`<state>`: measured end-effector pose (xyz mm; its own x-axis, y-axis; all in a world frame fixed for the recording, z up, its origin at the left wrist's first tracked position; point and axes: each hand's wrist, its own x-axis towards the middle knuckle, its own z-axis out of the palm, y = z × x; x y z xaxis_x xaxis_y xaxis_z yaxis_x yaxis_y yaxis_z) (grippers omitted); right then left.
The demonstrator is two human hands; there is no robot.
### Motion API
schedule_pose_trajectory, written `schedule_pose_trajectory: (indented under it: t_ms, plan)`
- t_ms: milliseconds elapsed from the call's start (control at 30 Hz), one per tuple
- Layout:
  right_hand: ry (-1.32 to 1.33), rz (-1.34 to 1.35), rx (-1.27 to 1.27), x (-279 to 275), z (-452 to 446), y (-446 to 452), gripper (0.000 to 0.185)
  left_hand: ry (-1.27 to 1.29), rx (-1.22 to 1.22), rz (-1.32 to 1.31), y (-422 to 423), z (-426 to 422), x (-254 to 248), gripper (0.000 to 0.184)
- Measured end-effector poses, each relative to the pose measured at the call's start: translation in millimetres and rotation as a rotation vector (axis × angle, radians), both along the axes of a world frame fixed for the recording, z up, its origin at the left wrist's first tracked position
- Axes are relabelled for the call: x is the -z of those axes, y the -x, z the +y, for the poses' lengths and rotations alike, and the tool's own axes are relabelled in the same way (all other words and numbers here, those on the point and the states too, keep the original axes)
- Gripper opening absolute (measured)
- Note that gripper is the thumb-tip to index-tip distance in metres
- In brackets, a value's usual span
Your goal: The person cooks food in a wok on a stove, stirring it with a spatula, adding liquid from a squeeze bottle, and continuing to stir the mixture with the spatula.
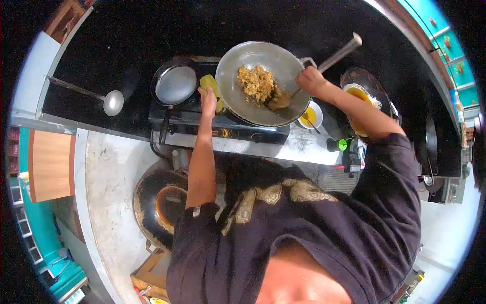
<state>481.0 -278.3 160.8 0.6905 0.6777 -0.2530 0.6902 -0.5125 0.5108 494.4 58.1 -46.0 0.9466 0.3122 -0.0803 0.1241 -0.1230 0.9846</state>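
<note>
A large metal wok [233, 63] sits on the right side of the gas stove [228, 133], with a heap of yellow-brown food [256, 83] inside. My left hand [208, 100] is closed on a yellow-green cloth [209, 82] at the wok's left rim. Over the right rim, my right hand [311, 81] grips the long handle of a spatula [341, 54]. The spatula's blade rests in the wok at the right edge of the food. Close to the wok's lower right is a white bowl [316, 112] with yellow liquid and a spoon.
A small frying pan [175, 85] stands on the stove's left side. Farther left lies a ladle [113, 103]. At the right are a dark pan [372, 83] and a green-topped bottle [342, 145]. Another large wok [144, 210] is below, near my left arm.
</note>
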Motion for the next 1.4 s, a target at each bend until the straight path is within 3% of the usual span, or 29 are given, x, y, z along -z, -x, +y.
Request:
schedule_pose_trajectory:
  t_ms: [100,167,333,367,467,500,600,733,833,933,1000,1133,1267,1400]
  plan:
    - [-0.268,-0.155,-0.038,38.4,-16.2,-9.8,0.002,-0.061,-0.081,0.065,1.8,-6.5,-10.4,0.064]
    - [-0.184,-0.116,0.089,47.1,-33.0,-17.9,0.005,-0.069,-0.064,0.104,6.1,-4.8,-21.8,0.063]
    - [0.075,0.132,0.472,-13.8,-36.3,-22.1,0.023,-0.191,-0.168,0.123,11.5,-17.7,-47.3,0.063]
    - [0.062,0.204,0.626,-19.0,-39.0,-24.0,0.028,-0.221,-0.174,0.112,11.2,-17.2,-46.8,0.063]
    - [-0.053,0.323,0.714,15.5,-68.6,-54.8,0.031,-0.329,-0.185,0.116,-1.9,-9.3,-24.6,0.063]
    - [-0.026,0.291,0.686,2.5,-54.4,-49.2,0.033,-0.370,-0.189,0.125,-4.0,-8.7,-25.0,0.062]
    - [-0.223,0.250,0.684,33.0,-56.8,-70.3,0.032,-0.314,-0.184,0.146,-7.5,-9.5,-28.1,0.061]
    - [-0.377,0.063,0.399,34.7,-59.8,-98.5,0.025,-0.316,-0.130,0.051,-6.7,-7.1,-31.8,0.057]
    - [-0.347,-0.032,0.128,43.7,-65.8,-110.0,0.016,-0.266,-0.099,-0.060,0.0,-3.9,-32.9,0.050]
    - [-0.416,-0.146,-0.103,37.8,-71.4,-102.0,0.014,-0.267,-0.132,0.040,5.8,-9.9,-51.7,0.048]
    - [-0.509,-0.185,-0.135,24.4,-74.7,-94.0,0.013,-0.326,-0.185,0.100,12.0,-18.8,-60.2,0.048]
    - [-0.301,-0.107,0.108,-11.4,-72.3,-93.0,0.010,-0.374,-0.195,0.064,8.2,-16.8,-56.3,0.048]
    - [-0.253,-0.093,0.295,-8.2,-66.7,-117.5,0.012,-0.454,-0.197,0.009,6.5,-16.4,-53.5,0.050]
    - [-0.278,-0.049,0.269,27.8,-50.9,-156.2,0.017,-0.332,-0.076,-0.021,-2.5,-2.9,-39.7,0.054]
